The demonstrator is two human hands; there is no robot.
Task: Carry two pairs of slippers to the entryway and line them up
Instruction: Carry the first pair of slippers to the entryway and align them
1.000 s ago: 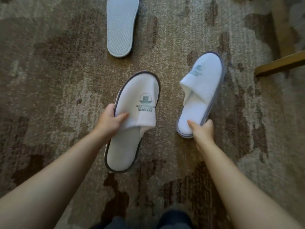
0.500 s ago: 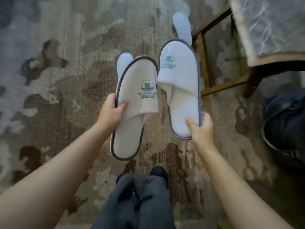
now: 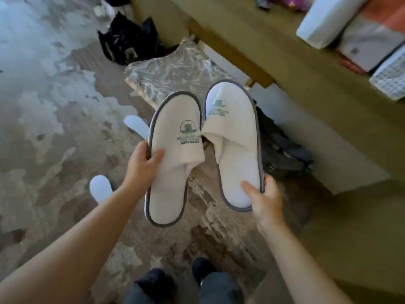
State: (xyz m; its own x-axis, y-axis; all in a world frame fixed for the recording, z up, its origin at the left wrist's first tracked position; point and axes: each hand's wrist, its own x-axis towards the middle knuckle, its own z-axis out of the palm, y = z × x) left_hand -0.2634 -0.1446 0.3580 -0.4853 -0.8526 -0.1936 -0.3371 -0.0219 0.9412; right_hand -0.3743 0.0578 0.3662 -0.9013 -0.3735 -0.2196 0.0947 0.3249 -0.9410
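While both hands gripped one slipper apiece, left hand (image 3: pixel 143 165) pinched the left slipper (image 3: pixel 173 163) by its strap edge, right hand (image 3: pixel 264 197) clamped the right slipper (image 3: pixel 235 148) at its heel. Pair was held side by side, soles down above the carpet (image 3: pixel 54 128), prob. ready to set down aligned w/o re-gripping.

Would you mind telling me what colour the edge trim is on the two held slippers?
Grey, around the white slippers; clearest in the head view.

Two white open-back slippers with grey piping and green printed logos are held side by side above the patterned carpet (image 3: pixel 54 119), toes pointing away: the left slipper (image 3: pixel 173 163) gripped at its outer edge, the right slipper (image 3: pixel 235 145) at its heel, their uppers touching at mid-length.
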